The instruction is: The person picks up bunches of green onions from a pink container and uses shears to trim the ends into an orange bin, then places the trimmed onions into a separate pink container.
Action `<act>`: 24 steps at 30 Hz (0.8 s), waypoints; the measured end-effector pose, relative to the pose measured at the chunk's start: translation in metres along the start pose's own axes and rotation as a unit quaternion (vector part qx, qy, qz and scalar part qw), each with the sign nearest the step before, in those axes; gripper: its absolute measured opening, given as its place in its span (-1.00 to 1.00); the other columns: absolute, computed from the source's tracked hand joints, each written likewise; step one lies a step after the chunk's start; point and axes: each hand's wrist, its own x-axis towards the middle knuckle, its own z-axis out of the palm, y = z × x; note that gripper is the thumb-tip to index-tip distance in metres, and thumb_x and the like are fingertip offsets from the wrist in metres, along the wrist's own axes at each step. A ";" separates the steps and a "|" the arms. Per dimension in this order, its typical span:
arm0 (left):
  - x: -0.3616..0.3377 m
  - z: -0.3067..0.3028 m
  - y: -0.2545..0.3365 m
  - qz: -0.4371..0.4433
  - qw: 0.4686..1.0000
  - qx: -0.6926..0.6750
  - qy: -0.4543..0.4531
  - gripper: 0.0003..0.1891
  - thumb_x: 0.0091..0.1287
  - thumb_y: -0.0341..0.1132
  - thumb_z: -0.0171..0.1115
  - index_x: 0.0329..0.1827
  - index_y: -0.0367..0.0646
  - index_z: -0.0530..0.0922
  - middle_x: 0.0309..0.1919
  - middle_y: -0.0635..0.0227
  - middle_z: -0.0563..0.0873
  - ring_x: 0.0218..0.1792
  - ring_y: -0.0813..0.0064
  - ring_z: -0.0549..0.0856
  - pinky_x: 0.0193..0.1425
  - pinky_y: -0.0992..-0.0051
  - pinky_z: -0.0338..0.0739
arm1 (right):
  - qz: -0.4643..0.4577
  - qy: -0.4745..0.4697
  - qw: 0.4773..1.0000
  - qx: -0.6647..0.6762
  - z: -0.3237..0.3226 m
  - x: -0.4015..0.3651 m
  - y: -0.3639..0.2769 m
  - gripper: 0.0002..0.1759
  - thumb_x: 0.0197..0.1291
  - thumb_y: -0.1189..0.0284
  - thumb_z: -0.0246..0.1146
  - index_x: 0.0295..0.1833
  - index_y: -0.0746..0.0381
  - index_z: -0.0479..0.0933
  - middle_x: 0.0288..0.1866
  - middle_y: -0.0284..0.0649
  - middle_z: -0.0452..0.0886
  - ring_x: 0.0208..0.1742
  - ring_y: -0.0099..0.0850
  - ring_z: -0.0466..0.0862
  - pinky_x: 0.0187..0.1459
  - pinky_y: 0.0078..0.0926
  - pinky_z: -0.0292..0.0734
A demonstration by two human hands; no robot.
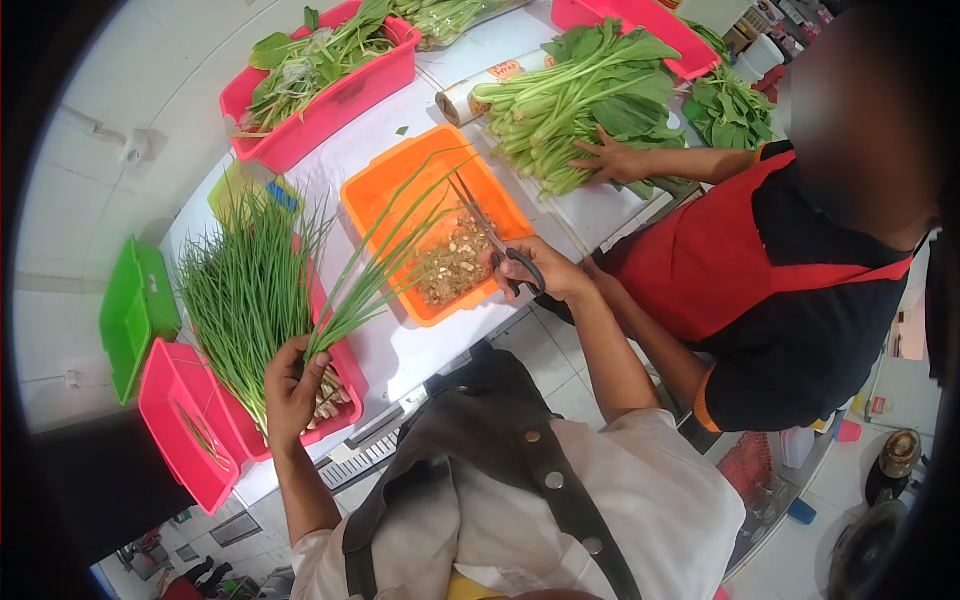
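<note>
Orange plastic tub (385,195) at mid-view, taken as clock centre, with chopped pieces (455,265) heaped toward five o'clock. At one o'clock, a pale roll (482,85) bearing orange lettering (508,70), apparently "WRAP", partly overlaid by leafy greens (560,120). On these, at about two-thirty, a co-worker's hand (615,160). At between seven and eight, left hand (292,385) with thumb and fingers closed round a small bunch of green onions (350,310), leaf tips slanting up over the tub. Near four, right hand (548,270) closed on the handles of scissors (497,240), blades slightly parted above the tub and pointing to eleven; contact between blades and leaves impossible to tell. Between eight and nine, a larger onion bundle (245,270) in a pink tray (347,365); farther out, a green tub (135,320). At eleven, a pink tub (335,108) of leaves. White tabletop (400,350) bare in a narrow strip between pink tray and orange tub, near edge slanting from seven to four, tiled floor (535,355) beyond.
</note>
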 end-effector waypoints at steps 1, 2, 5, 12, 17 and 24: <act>0.000 0.000 0.001 0.000 1.000 0.004 0.005 -0.80 0.45 -0.41 0.28 0.03 -0.33 0.58 -0.25 0.40 0.70 -0.20 0.64 0.62 -0.05 0.60 0.49 | 0.004 -0.002 1.000 0.003 0.000 0.000 0.000 -0.32 0.26 -0.02 0.38 0.20 0.36 0.52 -0.44 -0.28 0.59 -0.44 -0.52 0.61 -0.32 -0.53 0.50; 0.000 -0.001 0.002 0.001 1.000 0.009 0.012 -0.80 0.45 -0.41 0.28 0.03 -0.33 0.58 -0.25 0.41 0.70 -0.20 0.64 0.62 -0.05 0.60 0.49 | -0.002 -0.014 1.000 0.017 -0.001 0.000 0.000 -0.33 0.27 0.01 0.37 0.19 0.39 0.51 -0.44 -0.29 0.59 -0.44 -0.53 0.62 -0.32 -0.55 0.51; 0.001 -0.004 -0.003 0.016 1.000 0.012 0.014 -0.80 0.45 -0.40 0.28 0.02 -0.33 0.58 -0.26 0.42 0.69 -0.19 0.65 0.61 -0.04 0.60 0.49 | -0.008 -0.043 0.998 0.044 -0.008 -0.005 0.004 -0.33 0.28 0.02 0.37 0.18 0.42 0.50 -0.42 -0.29 0.59 -0.42 -0.52 0.64 -0.31 -0.56 0.54; 0.002 -0.005 0.001 0.023 1.000 0.012 -0.010 -0.79 0.46 -0.38 0.27 0.04 -0.33 0.57 -0.24 0.43 0.69 -0.19 0.65 0.61 -0.03 0.60 0.49 | -0.008 -0.041 0.999 0.014 -0.005 0.000 -0.001 -0.29 0.23 -0.02 0.40 0.18 0.41 0.52 -0.42 -0.28 0.59 -0.48 -0.53 0.60 -0.36 -0.55 0.52; 0.004 -0.008 -0.005 0.017 1.000 0.012 -0.002 -0.76 0.47 -0.33 0.27 0.05 -0.31 0.56 -0.26 0.46 0.68 -0.24 0.70 0.59 -0.14 0.66 0.45 | 0.029 0.037 0.999 -0.003 0.002 0.002 -0.012 -0.42 0.24 0.14 0.43 0.13 0.42 0.54 -0.43 -0.35 0.58 -0.53 -0.58 0.58 -0.43 -0.62 0.52; 0.014 -0.007 -0.012 0.016 0.999 -0.045 0.011 -0.73 0.48 -0.23 0.27 0.02 -0.27 0.57 -0.33 0.48 0.65 -0.42 0.75 0.46 -0.33 0.69 0.33 | 0.013 0.015 0.999 0.035 0.003 -0.009 0.003 -0.57 0.28 0.36 0.41 0.15 0.38 0.55 -0.38 -0.39 0.59 -0.46 -0.66 0.60 -0.43 -0.68 0.56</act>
